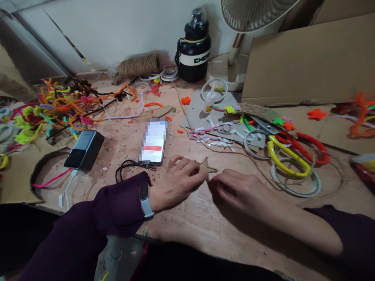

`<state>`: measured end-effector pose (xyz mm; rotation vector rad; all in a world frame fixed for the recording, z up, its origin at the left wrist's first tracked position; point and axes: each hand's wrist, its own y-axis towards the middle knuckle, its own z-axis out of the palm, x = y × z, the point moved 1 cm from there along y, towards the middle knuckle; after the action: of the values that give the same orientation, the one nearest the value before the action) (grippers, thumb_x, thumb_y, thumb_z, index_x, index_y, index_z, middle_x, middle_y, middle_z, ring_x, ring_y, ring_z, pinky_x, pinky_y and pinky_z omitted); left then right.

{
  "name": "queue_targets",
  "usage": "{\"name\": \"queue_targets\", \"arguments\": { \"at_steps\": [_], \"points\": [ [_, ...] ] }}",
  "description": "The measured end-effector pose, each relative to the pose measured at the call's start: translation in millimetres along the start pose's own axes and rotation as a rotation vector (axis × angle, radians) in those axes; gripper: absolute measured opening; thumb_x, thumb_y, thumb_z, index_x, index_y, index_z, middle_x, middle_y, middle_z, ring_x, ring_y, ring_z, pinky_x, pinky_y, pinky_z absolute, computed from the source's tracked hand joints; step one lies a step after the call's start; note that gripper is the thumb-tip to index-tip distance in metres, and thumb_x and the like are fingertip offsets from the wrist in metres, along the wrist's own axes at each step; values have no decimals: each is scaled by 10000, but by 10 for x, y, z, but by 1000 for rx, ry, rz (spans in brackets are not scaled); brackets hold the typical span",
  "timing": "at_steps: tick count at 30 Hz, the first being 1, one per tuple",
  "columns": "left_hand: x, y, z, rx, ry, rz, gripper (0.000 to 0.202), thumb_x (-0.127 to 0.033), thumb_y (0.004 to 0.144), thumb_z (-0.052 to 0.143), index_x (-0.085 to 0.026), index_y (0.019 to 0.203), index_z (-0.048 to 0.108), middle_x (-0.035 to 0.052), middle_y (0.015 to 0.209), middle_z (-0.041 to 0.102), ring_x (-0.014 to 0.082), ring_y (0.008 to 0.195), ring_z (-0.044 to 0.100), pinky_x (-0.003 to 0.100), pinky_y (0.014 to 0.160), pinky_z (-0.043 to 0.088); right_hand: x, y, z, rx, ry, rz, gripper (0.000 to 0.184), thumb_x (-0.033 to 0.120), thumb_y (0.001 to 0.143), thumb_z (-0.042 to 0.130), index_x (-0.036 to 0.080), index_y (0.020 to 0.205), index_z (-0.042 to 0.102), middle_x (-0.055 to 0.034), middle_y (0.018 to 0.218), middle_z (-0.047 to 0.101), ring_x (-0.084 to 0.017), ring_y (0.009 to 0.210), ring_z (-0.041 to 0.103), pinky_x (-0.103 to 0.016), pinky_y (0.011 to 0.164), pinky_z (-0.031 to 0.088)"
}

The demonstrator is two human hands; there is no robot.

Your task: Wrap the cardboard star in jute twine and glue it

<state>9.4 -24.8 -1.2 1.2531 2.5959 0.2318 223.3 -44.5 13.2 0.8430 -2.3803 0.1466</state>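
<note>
A small brown star shape (207, 167) wrapped in twine lies on the wooden table (192, 216). My left hand (174, 183) rests on the table with its fingers pinched on the star's left side. My right hand (238, 190) is closed at the star's lower right point, apparently pinching a thin twine strand (255, 164) that trails off to the right. Both arms wear dark purple sleeves, and a grey band sits on my left wrist.
A phone (154, 142) and power bank (84, 150) lie left of centre. Pipe cleaners (55, 110) are heaped at the far left. Yellow scissors (283, 156), red scissors (308, 143), tape rings, a glue bottle (209, 100), twine roll (138, 66), black bottle (193, 47), fan and cardboard stand behind.
</note>
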Motion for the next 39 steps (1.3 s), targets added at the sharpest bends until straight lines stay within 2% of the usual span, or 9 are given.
{"name": "queue_targets", "arguments": {
  "at_steps": [9,13,18,21,26,28,33,39],
  "points": [
    [14,-31,-13,-54,-91,35,193,-183,1008,490,-216,1157,607,20,1117,701,178,1078,576,404,1058,270,5,12,-5,23,-15,-15,185,157,941,451,162,871,622,-54,794,638,-154,674,616,-271,624,478],
    [19,-14,-49,-81,-125,-4,199,-194,992,490,-222,1148,611,31,1107,703,180,1065,595,402,1043,287,13,7,-13,46,-15,5,175,154,935,460,172,867,621,-46,791,633,-145,669,606,-261,624,475],
    [97,17,-150,-170,-271,-126,243,-238,885,567,-214,1118,630,56,1086,685,204,1041,602,419,1031,311,3,3,-7,27,-36,-17,185,172,963,452,169,902,627,-46,811,625,-134,680,595,-251,626,457],
    [176,24,-186,-125,-328,-151,299,-303,869,570,-193,1141,625,80,1100,671,226,1065,595,426,1014,337,-17,-4,13,-17,-114,-55,186,181,968,458,170,861,609,-33,779,600,-130,650,561,-255,594,418],
    [272,-14,-202,-25,-341,-88,531,-425,835,662,-179,1296,566,128,1269,604,271,1193,538,437,1035,371,5,4,-3,-65,-203,-88,174,180,964,486,167,868,631,-30,764,601,-138,650,565,-271,592,408],
    [287,-37,-199,7,-330,-65,581,-413,824,681,-163,1332,547,145,1319,571,284,1227,514,445,1053,379,36,17,-26,-110,-197,-105,176,175,963,489,169,867,636,-30,757,607,-134,649,567,-268,596,415],
    [291,-58,-178,26,-344,-71,485,-348,880,650,-155,1317,567,140,1237,604,259,1164,550,425,1013,444,116,31,-37,-161,-149,-218,174,192,987,485,168,901,634,-40,781,636,-129,674,589,-251,610,452],
    [259,-47,-133,-6,-364,-86,395,-333,932,607,-159,1287,595,134,1192,618,248,1140,558,416,989,467,143,41,-22,-210,-156,-232,142,185,981,497,177,953,637,-35,773,651,-128,657,602,-248,605,473]
  ]
}}
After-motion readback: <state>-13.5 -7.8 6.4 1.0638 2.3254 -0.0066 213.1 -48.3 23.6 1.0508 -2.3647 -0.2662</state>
